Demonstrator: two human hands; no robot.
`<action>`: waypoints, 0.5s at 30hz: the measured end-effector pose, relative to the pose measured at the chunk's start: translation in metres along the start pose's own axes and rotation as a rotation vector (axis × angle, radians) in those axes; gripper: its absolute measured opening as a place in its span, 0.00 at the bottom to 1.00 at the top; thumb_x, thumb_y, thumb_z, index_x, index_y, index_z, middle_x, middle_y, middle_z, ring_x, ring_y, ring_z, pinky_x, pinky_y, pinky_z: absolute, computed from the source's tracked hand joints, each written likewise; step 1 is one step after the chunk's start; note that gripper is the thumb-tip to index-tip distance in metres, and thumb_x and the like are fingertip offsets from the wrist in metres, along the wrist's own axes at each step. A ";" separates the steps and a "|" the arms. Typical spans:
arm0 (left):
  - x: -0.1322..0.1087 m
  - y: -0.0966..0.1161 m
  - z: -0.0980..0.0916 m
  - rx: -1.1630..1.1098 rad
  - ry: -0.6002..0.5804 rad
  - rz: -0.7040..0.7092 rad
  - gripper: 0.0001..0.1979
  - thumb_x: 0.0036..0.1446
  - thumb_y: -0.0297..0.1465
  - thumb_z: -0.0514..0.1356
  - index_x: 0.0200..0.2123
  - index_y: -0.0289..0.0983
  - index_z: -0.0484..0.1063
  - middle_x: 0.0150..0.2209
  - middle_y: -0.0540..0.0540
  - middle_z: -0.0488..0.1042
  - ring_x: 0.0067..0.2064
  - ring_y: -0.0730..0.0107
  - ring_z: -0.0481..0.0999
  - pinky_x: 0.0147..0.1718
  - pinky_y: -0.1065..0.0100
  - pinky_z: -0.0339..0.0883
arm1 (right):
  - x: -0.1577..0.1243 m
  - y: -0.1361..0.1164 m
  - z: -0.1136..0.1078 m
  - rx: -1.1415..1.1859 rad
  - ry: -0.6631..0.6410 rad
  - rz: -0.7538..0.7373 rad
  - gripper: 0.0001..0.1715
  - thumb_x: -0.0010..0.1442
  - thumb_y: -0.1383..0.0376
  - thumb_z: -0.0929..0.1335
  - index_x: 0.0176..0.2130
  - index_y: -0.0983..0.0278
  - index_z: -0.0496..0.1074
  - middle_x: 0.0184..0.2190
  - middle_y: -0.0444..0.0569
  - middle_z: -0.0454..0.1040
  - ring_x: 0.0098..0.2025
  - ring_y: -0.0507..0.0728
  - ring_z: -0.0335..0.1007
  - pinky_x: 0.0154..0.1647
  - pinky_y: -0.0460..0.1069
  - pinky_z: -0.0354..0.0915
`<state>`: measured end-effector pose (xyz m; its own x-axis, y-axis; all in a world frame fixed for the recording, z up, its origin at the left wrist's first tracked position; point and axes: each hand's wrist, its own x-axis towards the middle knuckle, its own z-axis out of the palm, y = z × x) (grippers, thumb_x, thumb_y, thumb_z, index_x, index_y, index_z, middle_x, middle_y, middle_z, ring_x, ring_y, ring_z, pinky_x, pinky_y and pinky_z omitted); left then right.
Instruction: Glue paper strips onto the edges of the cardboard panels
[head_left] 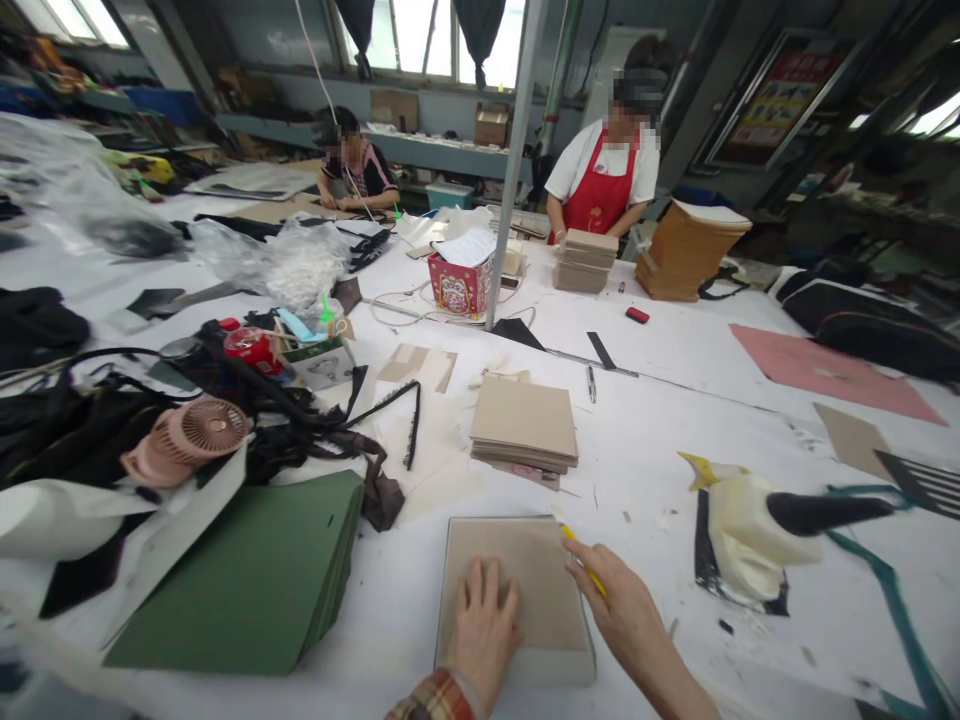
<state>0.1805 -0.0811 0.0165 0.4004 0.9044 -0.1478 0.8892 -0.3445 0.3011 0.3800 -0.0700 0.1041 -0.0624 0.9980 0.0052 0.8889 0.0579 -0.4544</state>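
My left hand (482, 625) lies flat, fingers stretched out, on a tan square card (517, 570) that rests on a pale board at the near edge of the white table (675, 400). My right hand (616, 603) hovers over the card's right edge and pinches a yellow pencil (581, 555) whose tip points up and left over the card's top right corner. A stack of similar tan cards (524, 422) sits just beyond.
A green folder stack (255, 585) lies to the left, with a pink fan (187, 440) and black straps behind it. A glue pot with a black brush handle (757, 530) stands to the right. Two people work at the far side near cardboard stacks (686, 250).
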 end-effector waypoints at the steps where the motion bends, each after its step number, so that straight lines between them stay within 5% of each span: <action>1: 0.000 0.000 0.001 0.006 0.008 0.001 0.28 0.50 0.46 0.61 0.55 0.46 0.65 0.62 0.38 0.59 0.63 0.40 0.54 0.55 0.41 0.58 | 0.011 -0.015 -0.002 0.127 -0.034 -0.051 0.20 0.66 0.57 0.58 0.51 0.59 0.70 0.40 0.51 0.76 0.42 0.57 0.72 0.43 0.51 0.67; 4: 0.001 0.002 0.003 0.026 0.037 0.001 0.33 0.49 0.47 0.61 0.58 0.45 0.62 0.61 0.37 0.61 0.62 0.40 0.56 0.55 0.41 0.59 | 0.042 -0.060 0.007 0.375 -0.156 -0.147 0.18 0.64 0.59 0.61 0.50 0.59 0.72 0.47 0.49 0.75 0.50 0.58 0.70 0.53 0.54 0.63; 8: 0.002 0.002 0.003 0.032 0.038 -0.010 0.38 0.48 0.45 0.63 0.61 0.45 0.56 0.61 0.34 0.61 0.62 0.41 0.57 0.55 0.41 0.59 | 0.070 -0.093 0.025 0.433 -0.309 -0.184 0.17 0.62 0.61 0.62 0.47 0.57 0.74 0.44 0.47 0.77 0.48 0.59 0.72 0.52 0.54 0.63; 11: 0.003 0.000 0.001 -0.008 -0.004 -0.016 0.36 0.48 0.45 0.63 0.59 0.45 0.59 0.62 0.34 0.59 0.63 0.40 0.56 0.55 0.40 0.58 | 0.075 -0.083 0.026 0.331 -0.340 -0.131 0.16 0.61 0.61 0.62 0.44 0.57 0.76 0.41 0.47 0.78 0.45 0.60 0.72 0.49 0.54 0.63; 15: 0.002 -0.002 -0.006 -0.089 -0.078 -0.016 0.28 0.50 0.42 0.62 0.55 0.45 0.64 0.63 0.37 0.56 0.64 0.40 0.52 0.56 0.40 0.55 | 0.066 -0.032 0.005 0.158 -0.315 -0.027 0.18 0.61 0.58 0.61 0.43 0.57 0.76 0.41 0.48 0.78 0.45 0.61 0.72 0.46 0.52 0.63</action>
<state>0.1783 -0.0775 0.0211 0.4054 0.8860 -0.2252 0.8739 -0.3033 0.3799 0.3451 -0.0061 0.1141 -0.2439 0.9384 -0.2446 0.8053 0.0555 -0.5903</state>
